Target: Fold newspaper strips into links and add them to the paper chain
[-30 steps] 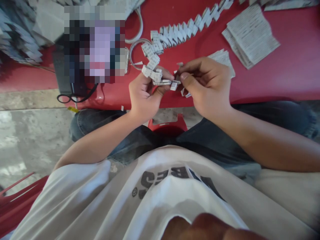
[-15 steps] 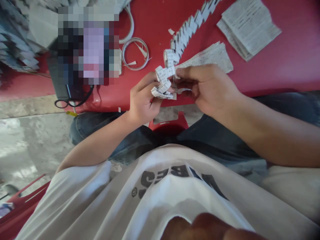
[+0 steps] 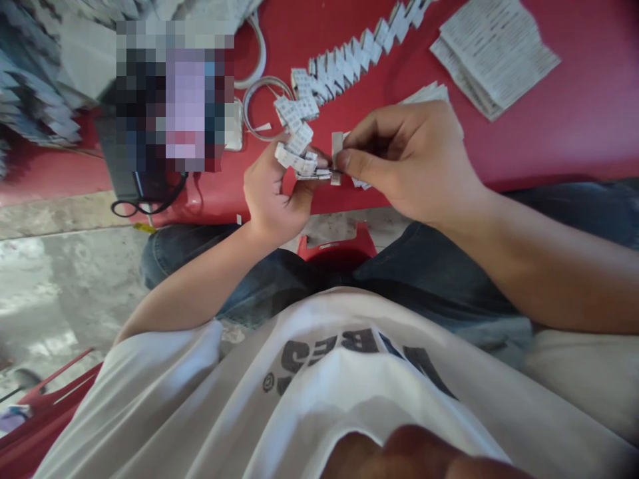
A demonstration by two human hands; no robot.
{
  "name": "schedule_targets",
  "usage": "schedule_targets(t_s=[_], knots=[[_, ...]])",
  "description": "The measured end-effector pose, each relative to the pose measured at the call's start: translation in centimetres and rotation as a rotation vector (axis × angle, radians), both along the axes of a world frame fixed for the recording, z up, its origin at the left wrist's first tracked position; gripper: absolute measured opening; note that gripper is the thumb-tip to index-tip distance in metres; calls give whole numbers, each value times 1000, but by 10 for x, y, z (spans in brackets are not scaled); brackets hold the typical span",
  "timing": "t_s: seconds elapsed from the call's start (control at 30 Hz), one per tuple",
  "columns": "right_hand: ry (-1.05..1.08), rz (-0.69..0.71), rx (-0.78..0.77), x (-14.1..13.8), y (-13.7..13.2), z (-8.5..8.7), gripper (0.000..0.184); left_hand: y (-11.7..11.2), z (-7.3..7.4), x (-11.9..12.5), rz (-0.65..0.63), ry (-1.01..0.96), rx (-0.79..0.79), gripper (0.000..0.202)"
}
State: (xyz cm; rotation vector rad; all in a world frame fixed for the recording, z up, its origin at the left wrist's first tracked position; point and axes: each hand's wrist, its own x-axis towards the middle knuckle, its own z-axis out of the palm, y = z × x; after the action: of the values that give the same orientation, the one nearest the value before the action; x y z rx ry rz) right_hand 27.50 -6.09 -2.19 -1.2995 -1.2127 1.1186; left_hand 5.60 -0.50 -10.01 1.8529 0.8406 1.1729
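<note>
A zigzag chain of folded printed paper (image 3: 349, 63) runs over the red tabletop and curls down at its near end. My left hand (image 3: 274, 189) is closed on that near end, which bends over its fingers. Just to the right, my right hand (image 3: 412, 156) pinches a short folded paper strip (image 3: 337, 143) between thumb and fingertips, held upright against the chain's tip. Behind and below the right hand, loose printed paper strips (image 3: 426, 93) lie partly hidden.
A stack of printed paper sheets (image 3: 499, 56) lies at the right of the red table (image 3: 574, 133). Tape rolls (image 3: 288, 83) sit left of the chain. A black box with a cable (image 3: 120, 159) stands further left, beside more folded paper (image 3: 30, 86). A red stool (image 3: 339, 249) shows below the table edge.
The chain's near part has swung left, toward the tape roll, with my left hand shifting slightly left. My right hand has turned and now holds a short strip upright at the chain's tip.
</note>
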Motion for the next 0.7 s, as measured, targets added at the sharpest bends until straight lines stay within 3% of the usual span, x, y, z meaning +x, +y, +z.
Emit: schedule_targets(t_s=[0.2, 0.3, 0.43, 0.7], knots=[[-211, -43, 120, -2, -10, 3, 18, 9, -25, -8, -62, -38, 0, 29], [-256, -36, 126, -2, -13, 8, 20, 12, -31, -9, -78, -59, -5, 30], [-278, -13, 141, -1, -16, 14, 20, 10, -22, -7, -11, -44, 2, 37], [-336, 35, 159, -2, -18, 18, 24, 2, 3, -2, 60, 47, 46, 31]])
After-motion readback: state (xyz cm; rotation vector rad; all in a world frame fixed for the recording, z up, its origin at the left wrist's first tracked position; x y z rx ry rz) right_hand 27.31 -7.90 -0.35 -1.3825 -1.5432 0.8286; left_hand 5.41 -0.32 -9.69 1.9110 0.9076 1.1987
